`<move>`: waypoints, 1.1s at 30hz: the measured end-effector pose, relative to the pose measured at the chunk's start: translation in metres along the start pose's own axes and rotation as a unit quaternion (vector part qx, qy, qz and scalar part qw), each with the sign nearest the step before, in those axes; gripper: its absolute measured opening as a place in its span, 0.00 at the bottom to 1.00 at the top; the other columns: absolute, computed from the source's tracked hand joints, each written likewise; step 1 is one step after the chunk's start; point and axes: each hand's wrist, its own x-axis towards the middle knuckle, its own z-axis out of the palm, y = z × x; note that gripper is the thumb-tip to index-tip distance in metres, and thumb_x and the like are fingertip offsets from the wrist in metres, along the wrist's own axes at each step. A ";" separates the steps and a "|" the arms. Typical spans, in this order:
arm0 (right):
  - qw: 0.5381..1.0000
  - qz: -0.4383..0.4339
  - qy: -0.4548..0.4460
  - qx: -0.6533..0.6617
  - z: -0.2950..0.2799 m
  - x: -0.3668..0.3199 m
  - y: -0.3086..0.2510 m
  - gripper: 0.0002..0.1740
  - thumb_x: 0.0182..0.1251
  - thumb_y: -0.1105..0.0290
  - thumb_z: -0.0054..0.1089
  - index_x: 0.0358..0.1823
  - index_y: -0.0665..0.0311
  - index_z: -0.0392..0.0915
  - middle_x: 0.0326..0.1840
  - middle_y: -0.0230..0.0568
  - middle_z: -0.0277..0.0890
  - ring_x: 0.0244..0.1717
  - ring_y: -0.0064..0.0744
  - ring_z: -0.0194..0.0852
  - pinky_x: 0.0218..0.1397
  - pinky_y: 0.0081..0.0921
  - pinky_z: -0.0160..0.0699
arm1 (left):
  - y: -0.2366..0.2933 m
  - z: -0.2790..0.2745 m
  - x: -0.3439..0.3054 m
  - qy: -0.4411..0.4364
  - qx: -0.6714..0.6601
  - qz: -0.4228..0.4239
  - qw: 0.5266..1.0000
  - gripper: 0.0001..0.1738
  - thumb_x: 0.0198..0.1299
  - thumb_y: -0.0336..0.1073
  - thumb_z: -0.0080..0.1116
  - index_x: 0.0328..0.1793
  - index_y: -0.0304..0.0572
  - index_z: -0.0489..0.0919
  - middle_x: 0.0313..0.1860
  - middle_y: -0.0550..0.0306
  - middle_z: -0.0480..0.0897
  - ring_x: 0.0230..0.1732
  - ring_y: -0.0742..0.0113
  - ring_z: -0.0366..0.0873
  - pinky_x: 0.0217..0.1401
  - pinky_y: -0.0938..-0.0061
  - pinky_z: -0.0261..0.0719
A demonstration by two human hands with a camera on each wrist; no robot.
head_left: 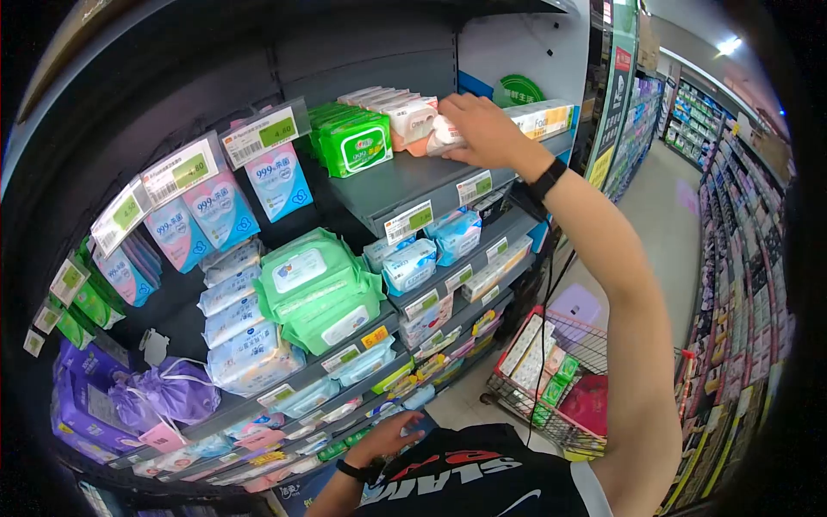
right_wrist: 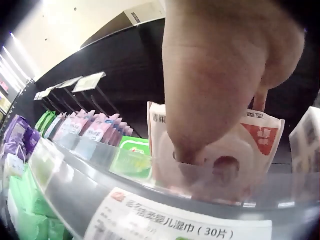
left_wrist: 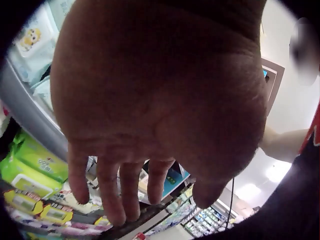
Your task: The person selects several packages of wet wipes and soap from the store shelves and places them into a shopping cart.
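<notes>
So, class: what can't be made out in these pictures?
Part of the pack: right wrist view, behind the right hand.
Fine print on the price tags: head view, too small.
Scene behind the left hand: left wrist view, palm blocks it.
Labels on the far shelves: head view, too small.

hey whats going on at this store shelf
A shopper's right hand grips a pink-and-white pack on the upper shelf, near some green packs. The left hand is lower down, fingers extended, holding nothing. A shopping cart with several items in it stands in the aisle. The gripped pack is at the shelf's front edge.
</notes>
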 end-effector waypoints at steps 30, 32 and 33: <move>0.171 0.564 0.084 0.803 0.059 -0.332 -0.217 0.30 0.82 0.47 0.46 0.70 0.63 0.70 0.63 0.44 0.81 0.55 0.34 0.86 0.58 0.31 0.87 | 0.152 0.029 0.189 0.232 -0.078 0.283 0.928 0.75 0.38 0.47 0.88 0.83 0.30 0.44 0.77 0.34 0.58 0.76 0.42 0.63 0.76 0.52 0.66; 0.230 0.546 0.067 0.803 0.059 -0.331 -0.216 0.30 0.82 0.47 0.46 0.72 0.61 0.68 0.65 0.43 0.79 0.59 0.33 0.83 0.62 0.32 0.83 | 0.152 0.029 0.186 0.222 -0.137 0.283 0.923 0.77 0.38 0.46 0.88 0.83 0.32 0.39 0.77 0.37 0.58 0.76 0.45 0.64 0.76 0.54 0.66; 0.243 0.548 0.075 0.796 0.054 -0.330 -0.217 0.30 0.81 0.47 0.47 0.73 0.61 0.68 0.66 0.43 0.78 0.60 0.32 0.82 0.64 0.32 0.82 | 0.151 0.030 0.184 0.239 -0.128 0.291 0.918 0.78 0.38 0.45 0.87 0.84 0.32 0.38 0.77 0.37 0.59 0.76 0.46 0.64 0.76 0.54 0.66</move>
